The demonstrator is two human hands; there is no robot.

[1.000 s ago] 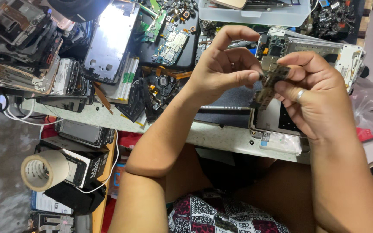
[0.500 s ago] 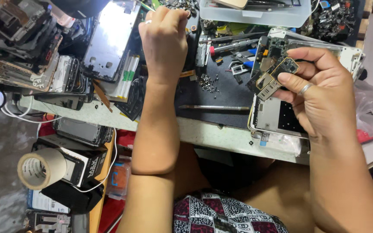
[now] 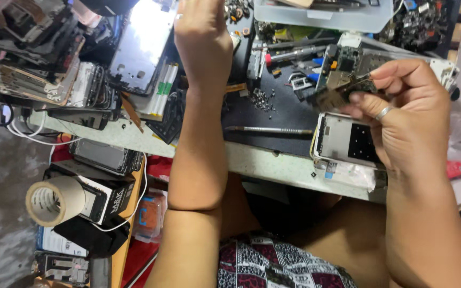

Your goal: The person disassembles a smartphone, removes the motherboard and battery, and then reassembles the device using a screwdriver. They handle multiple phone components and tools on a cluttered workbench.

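Green circuit board [image 3: 342,90] pinched in right hand [image 3: 406,117], left hand [image 3: 201,37] outstretched

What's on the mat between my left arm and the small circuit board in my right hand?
In the head view, between left arm and circuit board lie a heap of tiny screws and a thin metal tool on the dark mat.

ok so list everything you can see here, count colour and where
circuit board: one, green and metal, pinched in the right hand
phone frame: one, white, on the mat under that hand
work mat: one, dark, bench centre
metal rod tool: one, silver, on the mat
screws: small pile, silver, on the mat
tape roll: one, beige, lower left
plastic tray: one, clear, top
right hand: grip closed on the board
left hand: reaching up, fingers out of frame
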